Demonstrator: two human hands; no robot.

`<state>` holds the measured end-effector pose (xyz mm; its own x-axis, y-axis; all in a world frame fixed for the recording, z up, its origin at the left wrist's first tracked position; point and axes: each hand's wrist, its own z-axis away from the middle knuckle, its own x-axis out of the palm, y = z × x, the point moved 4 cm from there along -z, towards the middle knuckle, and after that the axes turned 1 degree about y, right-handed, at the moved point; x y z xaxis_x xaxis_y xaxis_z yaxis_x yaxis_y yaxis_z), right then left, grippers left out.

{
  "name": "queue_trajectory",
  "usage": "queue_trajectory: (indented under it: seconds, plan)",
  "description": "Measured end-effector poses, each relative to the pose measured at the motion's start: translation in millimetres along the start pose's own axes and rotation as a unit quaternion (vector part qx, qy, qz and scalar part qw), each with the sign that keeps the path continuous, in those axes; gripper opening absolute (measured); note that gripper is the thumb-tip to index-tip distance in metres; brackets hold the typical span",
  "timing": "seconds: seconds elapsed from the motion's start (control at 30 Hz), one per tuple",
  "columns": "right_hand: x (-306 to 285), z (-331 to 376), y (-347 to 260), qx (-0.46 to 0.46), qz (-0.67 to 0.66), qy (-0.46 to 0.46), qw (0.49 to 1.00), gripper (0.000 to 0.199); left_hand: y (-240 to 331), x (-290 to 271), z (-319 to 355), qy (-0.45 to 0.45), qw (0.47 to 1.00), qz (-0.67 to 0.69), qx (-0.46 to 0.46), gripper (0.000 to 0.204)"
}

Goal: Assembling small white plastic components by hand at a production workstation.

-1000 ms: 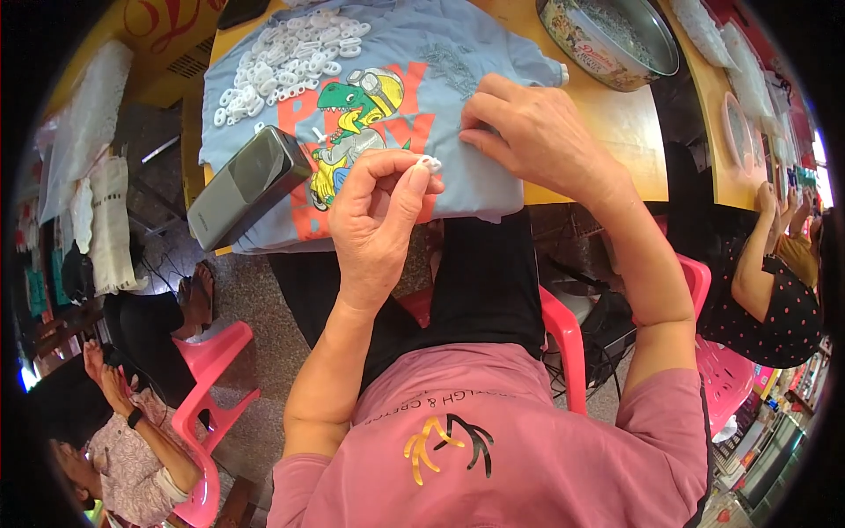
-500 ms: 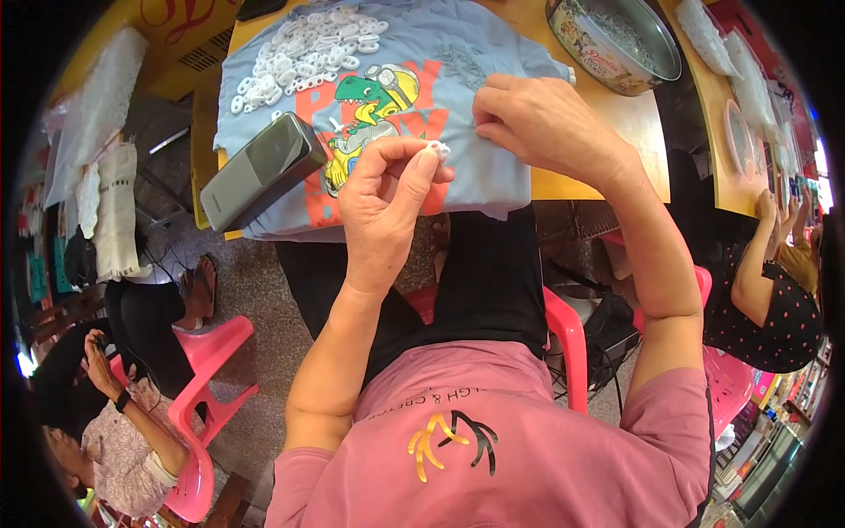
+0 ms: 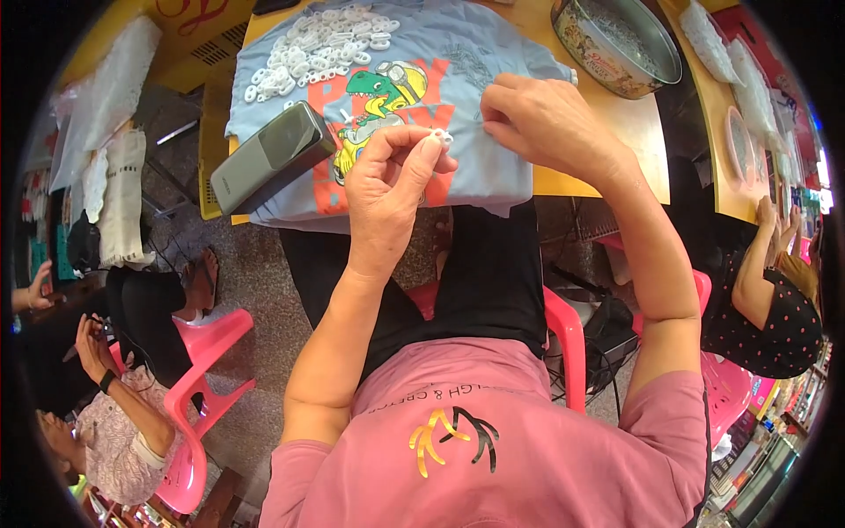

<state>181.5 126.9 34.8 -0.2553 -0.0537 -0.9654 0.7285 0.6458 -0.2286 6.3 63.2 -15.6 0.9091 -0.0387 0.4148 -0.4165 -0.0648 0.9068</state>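
Observation:
Between the thumb and fingers of my left hand (image 3: 393, 176) is a small white plastic piece with holes (image 3: 443, 136). My right hand (image 3: 547, 123) hovers to the right over the cloth, thumb and fingers pinched together; whatever they hold, if anything, is too small to make out. Just beyond its fingertips lies a loose heap of thin metal pins (image 3: 468, 63). A pile of similar white plastic pieces (image 3: 321, 44) is spread at the far left. All of this is on a blue printed T-shirt (image 3: 519, 53) laid over the table.
A dark grey power bank (image 3: 271, 158) rests at the shirt's left edge. At the far right of the yellow table (image 3: 641, 132) stands a round tin (image 3: 607, 75) with small metal bits inside. Other people sit on pink chairs (image 3: 211, 352) to either side.
Both hands stay nearly in place; my right fingers have shifted slightly toward the pins. The view has moved a little. Another person's hand has appeared at the far left.

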Motion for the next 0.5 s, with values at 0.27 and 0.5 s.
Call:
queue_trajectory:
  seconds: [0.27,0.5]
  plan:
    - [-1.4,11.0,0.0,0.18,-0.317,0.027,0.931,0.011,-0.2,0.5,-2.1,0.01,1.0,0.012,-0.009,0.011]
    - [20.6,13.7,-20.6,0.195,-0.584,0.116,0.78,0.02,2.6,5.0,-2.5,0.031,0.999,0.001,-0.029,0.012]
